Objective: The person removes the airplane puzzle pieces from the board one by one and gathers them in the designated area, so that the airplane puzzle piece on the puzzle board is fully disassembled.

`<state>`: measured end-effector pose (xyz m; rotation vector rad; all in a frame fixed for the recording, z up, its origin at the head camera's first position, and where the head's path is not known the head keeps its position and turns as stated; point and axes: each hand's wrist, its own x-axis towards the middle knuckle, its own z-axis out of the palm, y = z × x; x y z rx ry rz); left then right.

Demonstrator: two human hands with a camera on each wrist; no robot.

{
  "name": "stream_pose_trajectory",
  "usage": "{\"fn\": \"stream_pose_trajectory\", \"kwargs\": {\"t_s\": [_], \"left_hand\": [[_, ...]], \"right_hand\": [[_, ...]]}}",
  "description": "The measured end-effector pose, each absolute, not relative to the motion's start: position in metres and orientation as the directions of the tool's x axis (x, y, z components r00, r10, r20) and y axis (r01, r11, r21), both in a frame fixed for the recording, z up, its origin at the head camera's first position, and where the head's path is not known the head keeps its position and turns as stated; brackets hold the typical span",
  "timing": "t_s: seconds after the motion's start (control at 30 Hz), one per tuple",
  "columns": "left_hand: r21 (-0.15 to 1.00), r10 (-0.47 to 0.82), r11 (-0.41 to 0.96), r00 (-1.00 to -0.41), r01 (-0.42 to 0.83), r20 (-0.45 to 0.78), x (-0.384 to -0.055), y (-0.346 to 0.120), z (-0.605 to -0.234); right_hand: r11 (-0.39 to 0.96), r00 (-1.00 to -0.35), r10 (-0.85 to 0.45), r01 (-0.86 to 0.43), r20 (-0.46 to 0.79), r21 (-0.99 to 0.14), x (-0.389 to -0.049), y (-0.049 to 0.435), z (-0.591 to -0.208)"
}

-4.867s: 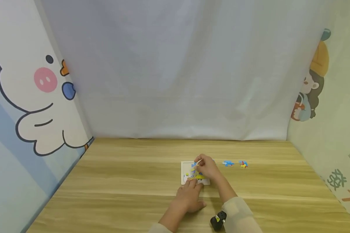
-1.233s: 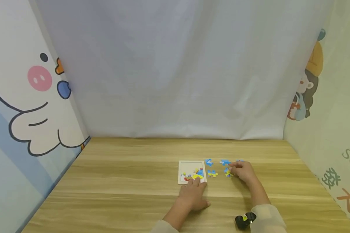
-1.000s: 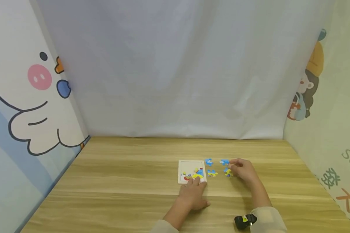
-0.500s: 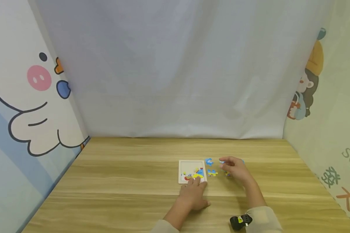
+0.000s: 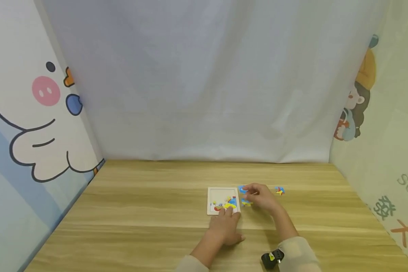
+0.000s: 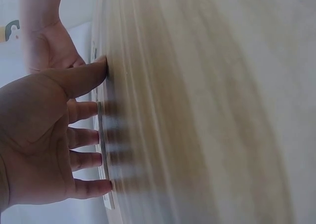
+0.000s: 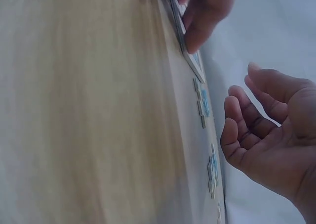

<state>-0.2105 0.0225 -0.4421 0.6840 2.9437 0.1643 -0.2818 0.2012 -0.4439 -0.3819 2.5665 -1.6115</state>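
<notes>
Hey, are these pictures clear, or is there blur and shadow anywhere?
Head view: fairly even light, print on the puzzle tray tiny and soft; left wrist view: dark smudges, shadow or reflection, beside the fingers of the left hand, grain of the tabletop blurred; right wrist view: tabletop soft too.

In the head view's lower half, we count two hands, one puzzle board, three visible loose pieces, one black device.
</notes>
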Motion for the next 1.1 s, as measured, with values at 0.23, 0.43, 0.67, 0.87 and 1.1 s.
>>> {"fn": "stream_pose_trajectory", "kwargs": {"t_s": [0.23,0.43,0.67,0.87,1.1], "left_hand": [[0.144,0.452,0.888,-0.886,0.437,-0.099,-0.213,0.021,-0.444],[0.155,0.454,0.886,-0.885,0.437,-0.101,-0.214,0.020,-0.445],[0.158,0.453,0.886,-0.886,0.435,-0.100,-0.213,0.020,-0.442],[0.170,0.450,0.887,-0.886,0.430,-0.111,-0.213,0.020,-0.440],[0.178,0.449,0.887,-0.885,0.426,-0.120,-0.212,0.019,-0.444]], "right_hand": [[0.490,-0.949,-0.305,-0.223,0.073,-0.843,-0.289,0.188,-0.447],[0.567,-0.947,-0.315,-0.238,0.059,-0.789,-0.293,0.180,-0.448],[0.658,-0.961,-0.278,-0.200,0.013,-0.726,-0.303,0.172,-0.452],[0.663,-0.961,-0.277,-0.174,-0.022,-0.728,-0.306,0.167,-0.452],[0.670,-0.969,-0.242,-0.133,-0.045,-0.731,-0.300,0.164,-0.450]]}}
